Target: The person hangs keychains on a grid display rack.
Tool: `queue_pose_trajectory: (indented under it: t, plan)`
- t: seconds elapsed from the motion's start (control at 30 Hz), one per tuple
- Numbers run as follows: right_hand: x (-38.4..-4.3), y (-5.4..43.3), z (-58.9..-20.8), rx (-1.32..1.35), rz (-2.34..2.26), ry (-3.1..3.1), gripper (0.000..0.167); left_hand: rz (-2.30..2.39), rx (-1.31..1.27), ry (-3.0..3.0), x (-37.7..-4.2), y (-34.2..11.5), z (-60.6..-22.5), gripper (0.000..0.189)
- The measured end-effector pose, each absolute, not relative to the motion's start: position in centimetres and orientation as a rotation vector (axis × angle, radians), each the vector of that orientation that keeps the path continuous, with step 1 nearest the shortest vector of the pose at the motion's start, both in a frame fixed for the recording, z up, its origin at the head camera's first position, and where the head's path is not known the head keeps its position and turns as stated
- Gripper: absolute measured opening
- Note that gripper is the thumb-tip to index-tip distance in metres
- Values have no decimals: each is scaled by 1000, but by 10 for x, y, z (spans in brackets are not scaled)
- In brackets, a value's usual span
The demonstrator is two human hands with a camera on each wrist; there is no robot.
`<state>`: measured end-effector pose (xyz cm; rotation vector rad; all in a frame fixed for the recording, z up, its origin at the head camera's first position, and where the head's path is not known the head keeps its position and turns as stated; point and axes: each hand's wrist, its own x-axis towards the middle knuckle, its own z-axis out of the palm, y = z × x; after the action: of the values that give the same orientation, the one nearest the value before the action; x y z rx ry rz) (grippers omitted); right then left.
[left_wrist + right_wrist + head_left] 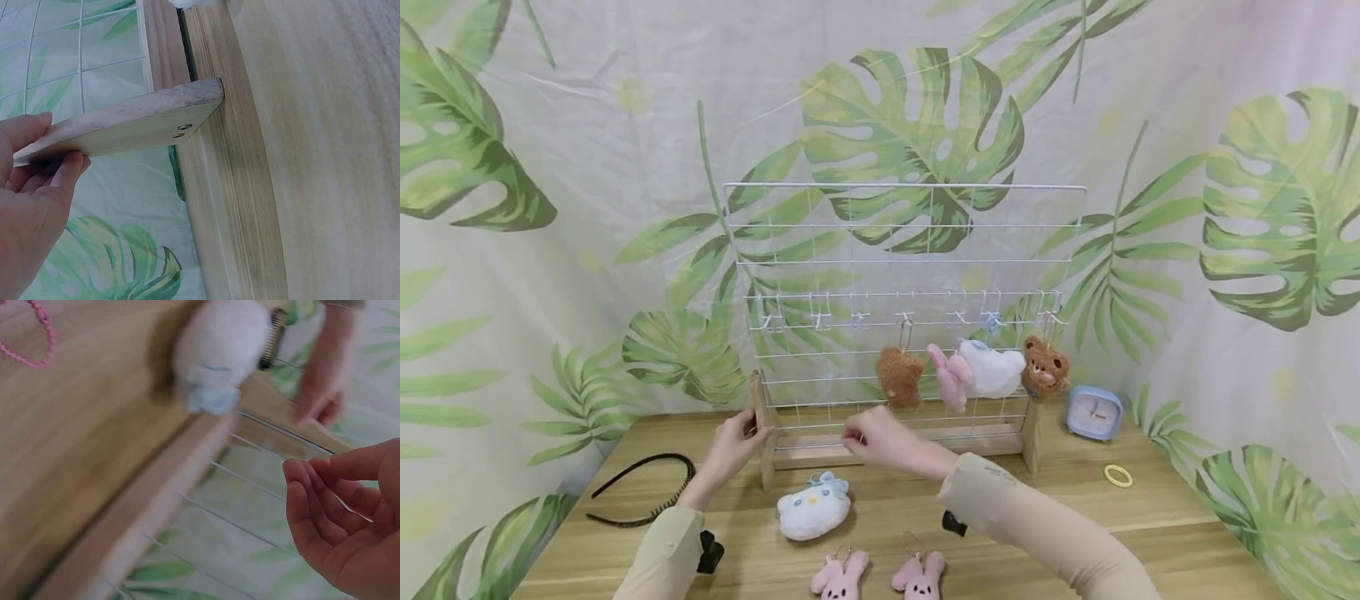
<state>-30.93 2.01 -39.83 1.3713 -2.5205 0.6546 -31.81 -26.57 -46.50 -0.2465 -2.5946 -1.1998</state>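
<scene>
L hand pinches wooden upright at rack's left end, fingers round its edge; R hand's fingers loosely curled, nothing visible in 'em, just near side of wire grid. White cat plush lies on worktop, left & near of rack. Brown bear plush hangs far right. Risk: L hand tugging upright could prob. shift rack, swinging bear off its hook.
</scene>
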Motion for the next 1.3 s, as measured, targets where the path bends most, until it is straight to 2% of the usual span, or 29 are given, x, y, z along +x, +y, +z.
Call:
queue_pose_trajectory:
  t: [0.17,0.33,0.8,1.3]
  plan:
    - [-320,-7,-438,1393,572,-2657,19,-1214,-237,-2594,-317,-266,-465,28]
    - [-328,-19,-457,1330,594,-2755,21,-1230,-242,-2613,-318,-267,-463,27]
    - [-335,-25,-466,1178,865,-3090,7,-1220,-253,-2596,-320,-267,-465,23]
    - [-345,-40,-481,1283,346,-3004,6,-1220,-256,-2606,-318,-268,-463,23]
